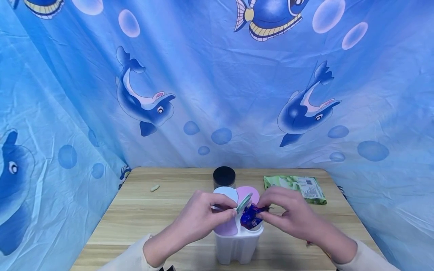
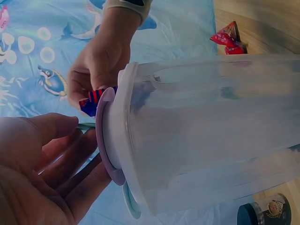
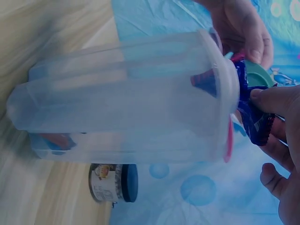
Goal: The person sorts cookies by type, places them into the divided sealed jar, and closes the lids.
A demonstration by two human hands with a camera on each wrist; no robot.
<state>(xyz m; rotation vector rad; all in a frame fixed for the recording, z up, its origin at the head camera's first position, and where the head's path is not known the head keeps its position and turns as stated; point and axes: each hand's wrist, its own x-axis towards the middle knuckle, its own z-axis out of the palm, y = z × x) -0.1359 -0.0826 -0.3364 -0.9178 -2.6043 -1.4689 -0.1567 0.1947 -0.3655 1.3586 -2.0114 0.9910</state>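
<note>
A translucent white container (image 1: 237, 244) with several pastel flap lids stands at the table's near edge. My left hand (image 1: 234, 209) pinches the green lid flap (image 1: 244, 202) and holds it up. My right hand (image 1: 268, 211) pinches a blue and purple wrapped candy (image 1: 250, 218) at the open compartment under that flap. In the right wrist view the candy (image 3: 253, 117) sits against the container's rim (image 3: 229, 93) under my thumb, partly inside. The left wrist view shows the right hand (image 2: 98, 65) gripping the candy (image 2: 91, 101) beside the purple lid (image 2: 105, 136).
A black-lidded jar (image 1: 224, 177) stands just behind the container. A green packet (image 1: 295, 187) lies at the back right of the wooden table (image 1: 135, 222), a small pale nut-like piece (image 1: 155, 188) at the back left. A red wrapped candy (image 2: 228, 37) lies near my right arm. Blue fish-print cloth surrounds the table.
</note>
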